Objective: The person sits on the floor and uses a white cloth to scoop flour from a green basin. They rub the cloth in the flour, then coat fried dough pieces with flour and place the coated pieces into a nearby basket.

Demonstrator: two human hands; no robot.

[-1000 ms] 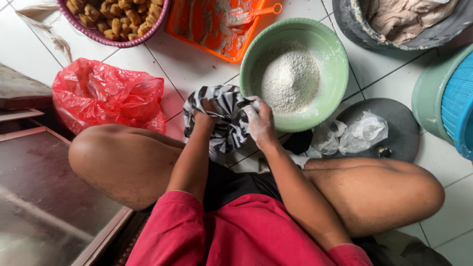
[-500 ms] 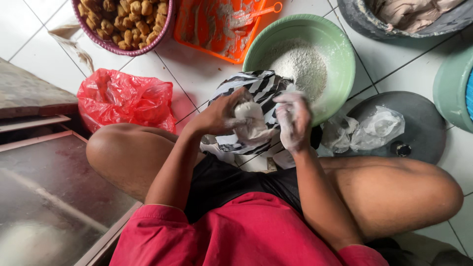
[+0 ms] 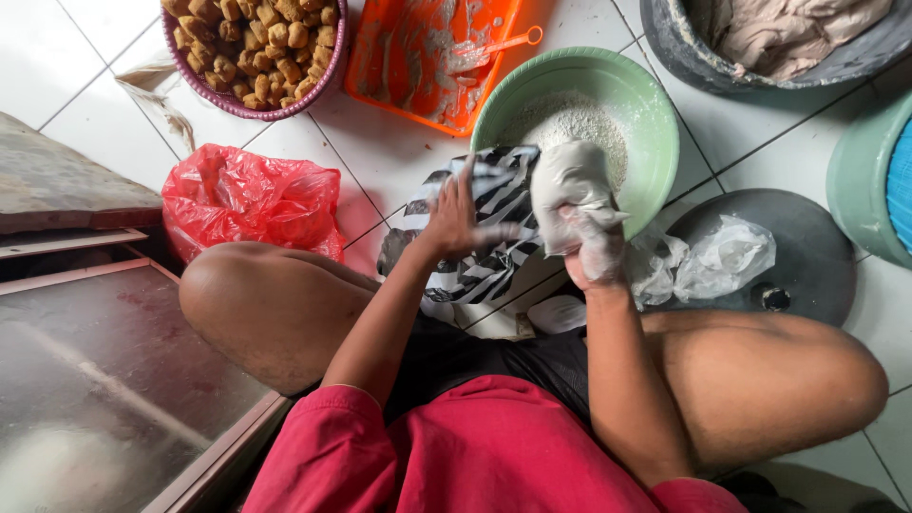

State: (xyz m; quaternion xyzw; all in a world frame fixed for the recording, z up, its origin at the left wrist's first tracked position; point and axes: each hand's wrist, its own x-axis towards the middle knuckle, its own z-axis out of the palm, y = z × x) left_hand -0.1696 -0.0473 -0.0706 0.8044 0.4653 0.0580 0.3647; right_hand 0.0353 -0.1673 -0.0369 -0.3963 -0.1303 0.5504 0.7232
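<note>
A soft, light, flour-dusted white plastic bag (image 3: 570,185) is pinched by the right hand (image 3: 594,252); the left hand (image 3: 461,214), fingers spread, rests on limp striped cloth (image 3: 494,256) beside it.

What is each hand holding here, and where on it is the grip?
The right hand grips a whitish, flour-dusted lump from below, at its lower end. The left hand lies spread on the black-and-white striped cloth; whether it grips it cannot be told.

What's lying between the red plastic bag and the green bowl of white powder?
In the head view, the black-and-white striped cloth under the left hand.
</note>
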